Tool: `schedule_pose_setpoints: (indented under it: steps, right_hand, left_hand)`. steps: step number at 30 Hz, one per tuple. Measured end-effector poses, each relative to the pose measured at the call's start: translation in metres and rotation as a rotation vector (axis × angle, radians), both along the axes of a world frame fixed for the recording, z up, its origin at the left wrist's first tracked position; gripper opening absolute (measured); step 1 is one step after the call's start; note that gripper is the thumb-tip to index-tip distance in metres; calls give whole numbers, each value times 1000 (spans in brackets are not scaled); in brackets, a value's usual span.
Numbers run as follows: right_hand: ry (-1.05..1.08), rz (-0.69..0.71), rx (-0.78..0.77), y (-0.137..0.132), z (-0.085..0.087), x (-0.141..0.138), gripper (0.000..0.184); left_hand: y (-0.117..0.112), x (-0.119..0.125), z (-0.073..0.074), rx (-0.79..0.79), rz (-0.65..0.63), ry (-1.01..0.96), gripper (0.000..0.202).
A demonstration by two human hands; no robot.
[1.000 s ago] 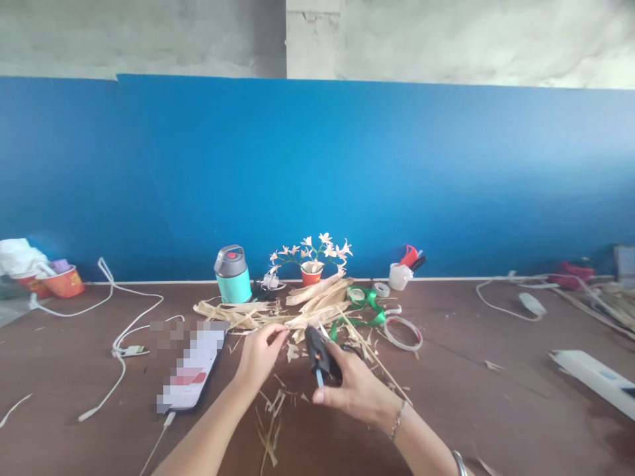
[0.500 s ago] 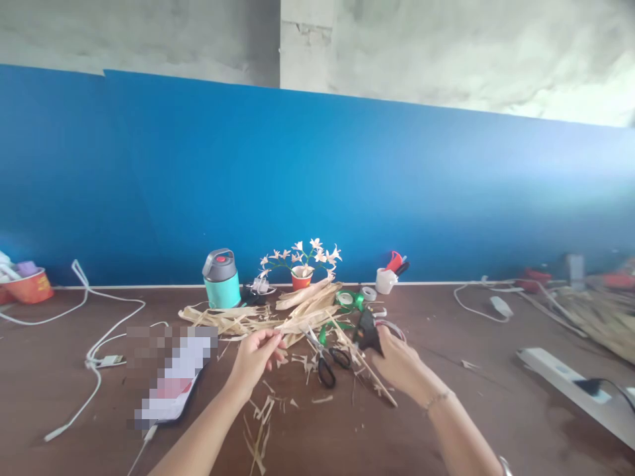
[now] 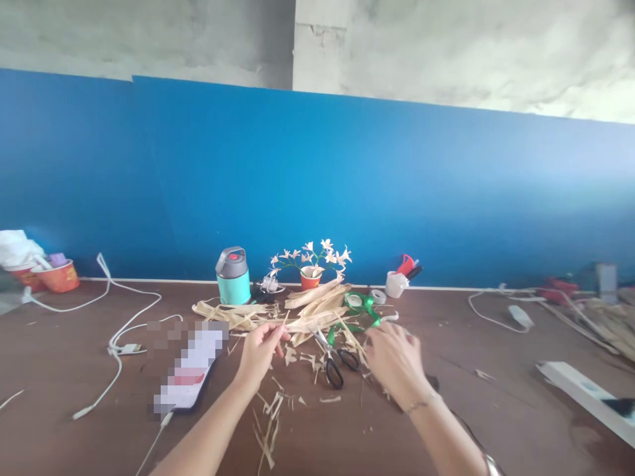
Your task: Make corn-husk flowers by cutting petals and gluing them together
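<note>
A thin pale sliver sits at the tips of the left hand, pinched between thumb and forefinger. Just beyond those fingertips lie dried husk strips, heaped loosely. Between the two hands rest open scissors, black handles toward the person, with cut scraps scattered nearer the body. The right hand is palm down with bent fingers; whether it holds anything cannot be told. A dark object shows partly from under its wrist. Ahead of the right hand, green ribbon curls near a white cup. Beyond the husks, a red cup holds pale flowers. Left of the left hand lies a phone.
</note>
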State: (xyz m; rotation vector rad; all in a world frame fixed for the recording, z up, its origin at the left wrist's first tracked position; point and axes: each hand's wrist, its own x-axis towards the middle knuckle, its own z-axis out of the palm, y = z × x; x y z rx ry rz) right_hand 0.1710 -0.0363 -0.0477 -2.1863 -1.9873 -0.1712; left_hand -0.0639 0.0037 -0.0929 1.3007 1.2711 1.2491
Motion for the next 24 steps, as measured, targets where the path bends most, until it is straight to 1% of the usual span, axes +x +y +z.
schedule_pose_setpoints:
  steps: [2, 3, 4, 6, 8, 11, 13, 16, 18, 21, 24]
  right_hand:
    - [169, 237, -23, 10, -3, -31, 21]
    - [221, 336, -69, 16, -7, -46, 19]
    - [256, 407, -94, 21, -13, -59, 18]
    - [297, 474, -125, 31, -26, -79, 14]
    - [303, 499, -130, 36, -40, -89, 17]
    - [345, 524, -97, 39, -54, -90, 17]
    - [405, 566, -77, 39, -60, -87, 21]
    - [557, 634, -47, 38, -62, -82, 33]
    - [630, 671, 8, 37, -60, -80, 31]
    - [603, 683, 100, 36, -59, -80, 23]
    - [531, 695, 120, 35, -60, -82, 21]
  left_hand:
    - [2, -2, -2, 38, 18, 11, 34]
    - [3, -3, -3, 52, 26, 15, 34]
    - [4, -4, -3, 60, 32, 19, 34]
    - [5, -5, -4, 63, 43, 29, 34]
    - [6, -5, -4, 56, 60, 35, 33]
    - [6, -4, -4, 49, 73, 44, 32]
    - [5, -3, -4, 52, 72, 51, 32]
    - [4, -2, -4, 60, 62, 68, 31]
    - [3, -2, -5, 53, 52, 88, 31]
    - [3, -1, -7, 43, 38, 106, 30]
    - [3, 0, -9, 54, 24, 108, 28]
